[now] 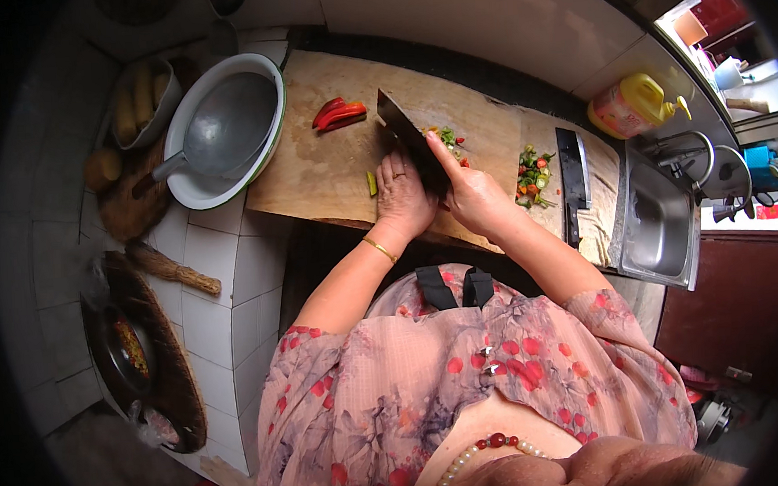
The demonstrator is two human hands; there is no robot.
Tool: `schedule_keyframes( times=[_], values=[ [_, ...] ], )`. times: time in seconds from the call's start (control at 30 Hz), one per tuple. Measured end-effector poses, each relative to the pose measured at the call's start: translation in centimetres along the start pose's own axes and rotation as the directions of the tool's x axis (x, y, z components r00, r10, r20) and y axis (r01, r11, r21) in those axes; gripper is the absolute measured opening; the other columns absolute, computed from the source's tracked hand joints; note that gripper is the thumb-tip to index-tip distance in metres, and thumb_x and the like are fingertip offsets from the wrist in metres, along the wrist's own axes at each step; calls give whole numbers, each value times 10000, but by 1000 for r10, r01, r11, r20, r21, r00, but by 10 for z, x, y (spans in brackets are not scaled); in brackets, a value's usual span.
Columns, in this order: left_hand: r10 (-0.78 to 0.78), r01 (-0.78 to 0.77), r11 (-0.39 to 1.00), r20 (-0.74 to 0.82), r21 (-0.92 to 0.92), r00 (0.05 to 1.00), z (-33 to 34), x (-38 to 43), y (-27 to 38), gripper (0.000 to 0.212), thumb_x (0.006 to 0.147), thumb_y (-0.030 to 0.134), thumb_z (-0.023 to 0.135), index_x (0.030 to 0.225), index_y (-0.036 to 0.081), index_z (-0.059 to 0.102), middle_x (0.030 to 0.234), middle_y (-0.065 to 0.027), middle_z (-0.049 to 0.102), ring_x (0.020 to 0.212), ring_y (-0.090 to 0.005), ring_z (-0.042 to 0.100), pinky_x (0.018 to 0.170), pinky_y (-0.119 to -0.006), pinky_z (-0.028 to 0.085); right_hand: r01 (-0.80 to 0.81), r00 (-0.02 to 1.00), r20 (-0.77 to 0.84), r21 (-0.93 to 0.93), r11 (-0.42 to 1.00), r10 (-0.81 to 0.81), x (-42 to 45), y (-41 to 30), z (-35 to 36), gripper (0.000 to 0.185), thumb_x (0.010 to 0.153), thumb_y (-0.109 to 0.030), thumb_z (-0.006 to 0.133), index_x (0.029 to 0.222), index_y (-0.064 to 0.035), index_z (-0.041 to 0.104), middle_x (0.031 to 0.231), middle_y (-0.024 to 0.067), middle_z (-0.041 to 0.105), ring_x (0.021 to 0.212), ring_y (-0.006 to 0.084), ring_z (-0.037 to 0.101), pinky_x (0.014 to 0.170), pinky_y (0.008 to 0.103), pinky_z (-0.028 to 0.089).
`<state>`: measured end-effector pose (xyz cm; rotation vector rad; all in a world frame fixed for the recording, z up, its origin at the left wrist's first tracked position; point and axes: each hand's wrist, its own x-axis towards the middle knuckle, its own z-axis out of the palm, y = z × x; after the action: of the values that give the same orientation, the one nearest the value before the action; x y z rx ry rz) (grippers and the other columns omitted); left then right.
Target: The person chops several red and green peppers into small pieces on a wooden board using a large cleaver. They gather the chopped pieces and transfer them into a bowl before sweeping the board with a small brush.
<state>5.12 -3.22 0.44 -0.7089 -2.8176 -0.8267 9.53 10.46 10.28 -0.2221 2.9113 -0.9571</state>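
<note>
My right hand (482, 198) grips a dark-bladed cleaver (409, 133), its index finger laid along the blade. The blade stands on edge over a wooden cutting board (306, 175). Close to its left side, my left hand (403, 193) lies on the board with fingers together; whatever is under it is hidden. A green pepper strip (371, 183) lies beside those fingers. Farther back are several red pepper pieces (339, 113). Chopped green and red bits (448, 136) show just right of the blade, partly covered by my right hand. Another heap of chopped peppers (534, 177) sits farther right.
A second knife (573, 167) lies right of the heap, near a cloth (601, 199). Beyond are a steel sink (655, 229) and a yellow pump bottle (626, 106). At left, an enamel basin (175, 135) holds a metal ladle (231, 122); a dark wok-like pan (111, 363) sits nearer me.
</note>
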Motion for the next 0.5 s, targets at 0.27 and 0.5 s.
schedule_keyframes(
  times=[0.27, 0.5],
  values=[
    [130, -129, 987, 3, -97, 992, -7, 8, -15, 834, 764, 242, 667, 1429, -83, 284, 1442, -257, 358, 1329, -400, 345, 1138, -462, 256, -101, 986, -117, 163, 982, 121, -27, 9, -18, 801, 856, 25, 460, 1553, -197, 135, 962, 360, 622, 897, 500, 620, 786, 512, 470],
    [20, -35, 984, -89, -174, 996, -14, -5, -3, 750, 736, 247, 713, 1341, -34, 370, 1345, -239, 402, 1252, -410, 377, 1087, -484, 303, -26, 1000, -10, 43, 999, 27, -36, -15, -40, 745, 898, -37, 463, 1548, -207, 140, 811, 331, 624, 774, 487, 625, 696, 541, 473]
  ],
)
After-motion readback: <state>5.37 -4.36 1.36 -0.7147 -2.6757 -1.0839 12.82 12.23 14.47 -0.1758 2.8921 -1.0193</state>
